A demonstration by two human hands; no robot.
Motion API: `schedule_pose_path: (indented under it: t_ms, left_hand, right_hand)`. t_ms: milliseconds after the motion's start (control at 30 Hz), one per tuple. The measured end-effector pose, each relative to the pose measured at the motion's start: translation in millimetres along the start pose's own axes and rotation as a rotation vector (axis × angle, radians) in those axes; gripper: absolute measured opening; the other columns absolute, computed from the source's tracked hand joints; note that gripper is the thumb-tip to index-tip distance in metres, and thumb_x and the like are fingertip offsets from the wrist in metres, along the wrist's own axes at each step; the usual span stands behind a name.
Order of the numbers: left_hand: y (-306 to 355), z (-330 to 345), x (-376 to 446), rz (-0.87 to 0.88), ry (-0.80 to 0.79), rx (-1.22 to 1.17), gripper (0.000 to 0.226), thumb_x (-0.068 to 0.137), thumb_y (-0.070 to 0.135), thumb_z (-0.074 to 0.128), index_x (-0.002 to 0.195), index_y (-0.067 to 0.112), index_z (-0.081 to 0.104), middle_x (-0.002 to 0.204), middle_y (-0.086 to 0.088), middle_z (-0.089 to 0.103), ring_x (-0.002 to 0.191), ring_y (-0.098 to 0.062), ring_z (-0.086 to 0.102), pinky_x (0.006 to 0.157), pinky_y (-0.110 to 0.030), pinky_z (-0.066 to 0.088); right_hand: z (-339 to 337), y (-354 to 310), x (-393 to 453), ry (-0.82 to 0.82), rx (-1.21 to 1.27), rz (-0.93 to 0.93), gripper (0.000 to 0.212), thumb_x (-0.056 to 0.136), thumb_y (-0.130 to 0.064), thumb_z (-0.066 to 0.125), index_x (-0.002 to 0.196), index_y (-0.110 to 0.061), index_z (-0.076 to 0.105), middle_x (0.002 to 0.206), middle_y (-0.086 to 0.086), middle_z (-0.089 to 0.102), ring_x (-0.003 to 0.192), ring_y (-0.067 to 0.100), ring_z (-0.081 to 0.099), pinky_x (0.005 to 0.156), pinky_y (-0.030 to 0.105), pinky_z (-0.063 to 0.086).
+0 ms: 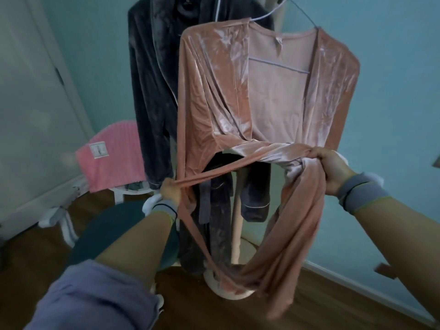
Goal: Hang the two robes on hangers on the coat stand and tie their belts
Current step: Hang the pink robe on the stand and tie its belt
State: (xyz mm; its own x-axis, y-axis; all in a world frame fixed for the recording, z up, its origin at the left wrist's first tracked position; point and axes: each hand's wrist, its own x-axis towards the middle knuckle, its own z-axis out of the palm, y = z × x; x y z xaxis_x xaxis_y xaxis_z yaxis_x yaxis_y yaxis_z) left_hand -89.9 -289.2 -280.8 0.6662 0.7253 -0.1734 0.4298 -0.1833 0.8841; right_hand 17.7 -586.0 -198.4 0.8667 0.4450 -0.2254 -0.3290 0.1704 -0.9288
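The fingers of the left hand (169,190) are curled tight around one end of the pink belt (228,166), pulling it out taut to the left and down. The right hand (333,167) grips the other part of the belt just beside the knot (295,160), fingers closed over the bunched velvet, with a wide fold of fabric hanging from that grip toward the floor. The knot sits at the waist of the pink robe (214,96), which hangs on a thin hanger (278,65) whose bar shows inside the open front. The hanger's hook reaches up toward the coat stand (237,222), whose pale pole and round base show below the robe. Behind and to the left hangs the dark grey robe (154,79), its own belt dangling loose beside the pole. Both wrists wear grey bands. A pink towel (112,158) lies over a white chair at the left, and the floor is dark wood.
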Motion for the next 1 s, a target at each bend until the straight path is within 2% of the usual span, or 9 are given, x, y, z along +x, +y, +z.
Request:
schedule_pose_path:
  t_ms: [100,200,267,400,467,600,667,800,1000]
  left_hand:
    - [14,2,-3,0.164,-0.103,0.019,0.005,0.090,0.012,0.048,0.086,0.014,0.049,0.094,-0.008,0.053,0.093,-0.021,0.052,0.087,-0.033,0.041]
    - [38,12,-22,0.353,-0.147,0.014,0.034,0.087,-0.001,0.049,0.062,0.021,0.038,0.067,-0.002,0.046,0.067,-0.011,0.044,0.064,-0.011,0.036]
    - [56,14,-28,0.447,-0.132,-0.001,0.028,0.087,-0.003,0.047,0.066,0.015,0.044,0.064,0.004,0.043,0.060,-0.005,0.038,0.054,-0.010,0.033]
    - [65,13,-25,0.546,-0.220,0.190,0.018,0.086,-0.001,0.050,0.075,0.012,0.055,0.076,-0.003,0.054,0.072,-0.014,0.048,0.069,-0.022,0.033]
    - [70,7,-24,0.511,-0.161,0.151,0.015,0.091,0.007,0.049,0.093,0.006,0.063,0.088,-0.006,0.057,0.083,-0.016,0.053,0.075,-0.022,0.035]
    - [80,16,-27,0.437,-0.191,0.150,0.028,0.096,0.010,0.042,0.081,0.000,0.063,0.069,-0.007,0.067,0.076,-0.021,0.063,0.069,-0.024,0.044]
    - [81,23,-29,0.368,-0.293,0.151,0.029,0.097,0.017,0.041,0.092,0.001,0.065,0.088,-0.020,0.067,0.085,-0.032,0.064,0.084,-0.036,0.050]
    - [68,38,-37,0.223,-0.572,0.383,0.016,0.095,0.016,0.042,0.088,0.011,0.056,0.064,-0.004,0.062,0.041,-0.005,0.059,0.046,-0.018,0.042]
    - [48,48,-35,0.081,-0.611,0.308,0.017,0.096,0.012,0.041,0.113,0.014,0.044,0.104,-0.020,0.061,0.079,-0.026,0.057,0.074,-0.029,0.042]
  right_hand:
    - [1,5,2,0.028,-0.111,0.035,0.039,0.072,-0.010,0.043,0.105,-0.002,0.063,0.080,0.016,0.064,0.072,0.029,0.061,0.079,0.034,0.053]
    - [6,12,2,-0.011,-0.198,0.081,0.029,0.081,-0.006,0.038,0.079,-0.004,0.067,0.061,0.012,0.070,0.054,0.023,0.066,0.059,0.027,0.057]
    - [7,16,2,-0.031,-0.217,0.100,0.034,0.082,-0.005,0.039,0.070,-0.005,0.070,0.057,0.010,0.070,0.050,0.021,0.068,0.058,0.026,0.057]
    - [2,14,-5,-0.077,-0.201,0.100,0.046,0.084,-0.002,0.038,0.056,-0.005,0.074,0.054,0.009,0.070,0.048,0.019,0.068,0.053,0.027,0.058]
    - [-3,13,-4,-0.039,-0.213,0.081,0.038,0.083,-0.002,0.041,0.063,-0.005,0.074,0.055,0.008,0.071,0.052,0.019,0.069,0.060,0.028,0.058]
    - [-3,16,0,0.006,-0.398,0.104,0.023,0.075,-0.006,0.050,0.091,-0.010,0.067,0.085,0.014,0.065,0.085,0.031,0.060,0.091,0.041,0.047]
    - [0,20,0,-0.008,-0.482,0.069,0.013,0.082,-0.002,0.052,0.081,-0.012,0.061,0.082,0.012,0.061,0.078,0.026,0.056,0.080,0.035,0.047]
    - [4,28,1,-0.064,-0.695,0.069,0.035,0.079,-0.005,0.062,0.060,-0.020,0.038,0.046,-0.002,0.038,0.051,0.016,0.035,0.059,0.028,0.037]
    - [17,-5,-6,-0.003,-0.142,-0.146,0.059,0.096,-0.011,0.040,0.040,-0.010,0.057,0.039,-0.002,0.035,0.028,0.007,0.030,0.034,0.014,0.031]
